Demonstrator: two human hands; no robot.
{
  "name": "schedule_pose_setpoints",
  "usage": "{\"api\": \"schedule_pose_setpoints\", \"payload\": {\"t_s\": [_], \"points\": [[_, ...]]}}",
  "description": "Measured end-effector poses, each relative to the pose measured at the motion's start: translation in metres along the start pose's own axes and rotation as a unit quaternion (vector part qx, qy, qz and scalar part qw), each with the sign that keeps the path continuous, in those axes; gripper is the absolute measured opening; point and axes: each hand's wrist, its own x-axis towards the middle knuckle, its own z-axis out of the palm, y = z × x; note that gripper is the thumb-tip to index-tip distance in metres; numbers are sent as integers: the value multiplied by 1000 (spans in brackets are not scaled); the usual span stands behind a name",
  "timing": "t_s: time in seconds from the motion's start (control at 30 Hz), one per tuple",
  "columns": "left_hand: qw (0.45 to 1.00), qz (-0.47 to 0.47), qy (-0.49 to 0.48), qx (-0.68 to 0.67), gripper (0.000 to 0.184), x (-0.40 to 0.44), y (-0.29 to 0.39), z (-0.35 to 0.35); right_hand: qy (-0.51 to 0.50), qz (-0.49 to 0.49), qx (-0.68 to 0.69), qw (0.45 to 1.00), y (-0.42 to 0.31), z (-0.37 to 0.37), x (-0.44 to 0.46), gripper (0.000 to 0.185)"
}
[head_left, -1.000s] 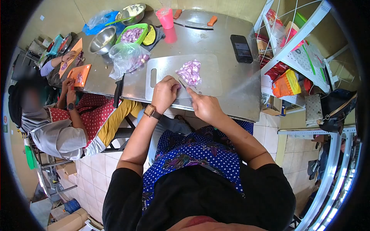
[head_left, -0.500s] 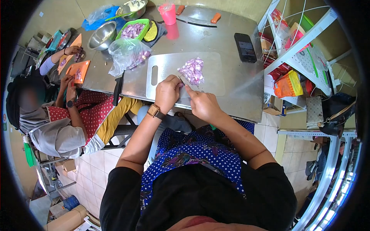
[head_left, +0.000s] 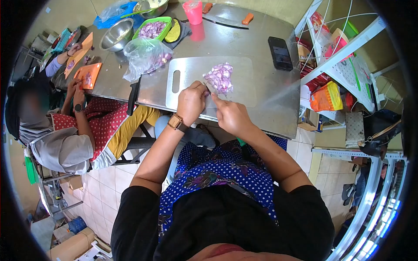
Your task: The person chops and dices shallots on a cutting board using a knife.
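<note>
My right hand [head_left: 234, 116] is wrapped round a small knife [head_left: 207, 88], its index finger stretched along the blade and its handle hidden by the palm. Close beside it, my left hand [head_left: 191, 102] is closed, pinching a shallot that its fingers mostly cover. Both hands are over the near edge of a translucent white cutting board [head_left: 239, 96]. Just beyond the blade lies a pile of chopped shallots [head_left: 220, 78] on the board.
Left of the board sit a plastic bag of shallots [head_left: 152, 58], a black-handled knife [head_left: 133, 98], a green basket of shallots [head_left: 152, 29] and a metal bowl [head_left: 116, 35]. A phone [head_left: 280, 53] lies right. Another person [head_left: 65, 135] works at orange boards on the left.
The knife blade has turned slightly between my hands, which stay close together. The view has shifted a little. At the left, a co-worker's far hand has moved away from the shallots.
</note>
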Motion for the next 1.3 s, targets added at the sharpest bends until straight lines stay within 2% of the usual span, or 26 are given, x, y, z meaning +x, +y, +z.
{"api": "schedule_pose_setpoints", "payload": {"t_s": [0.27, 0.47, 0.63, 0.8, 0.97, 1.07, 1.13, 1.3], "points": [[1000, -8, 15, -8, 2, 0, 0, 1, -26, 10, -16, 999, 5, 1, -19, 53], [1000, -15, 14, -20, 2, -2, 4, -1, 13, -7, 9, 1000, -2, 4, 1, 54], [1000, -13, 7, 1, 4, -1, 0, 2, -27, 11, -55, 998, 3, 11, 4, 54], [1000, -16, 16, -11, 1, -3, 1, 1, -10, 15, -4, 1000, 2, -1, -21, 52], [999, -37, -3, -10, 4, -3, -1, -1, 21, -7, 23, 1000, -4, 0, 0, 52], [1000, -17, 11, 1, 4, -1, -2, 0, 34, -28, 12, 999, 2, 10, 12, 52], [999, -23, 21, -14, 0, 0, 0, 0, -17, 6, -27, 999, 0, 9, 16, 52], [999, -35, 13, -13, 1, -1, 0, 0, -47, 22, -34, 998, 1, -1, -13, 51]]}}
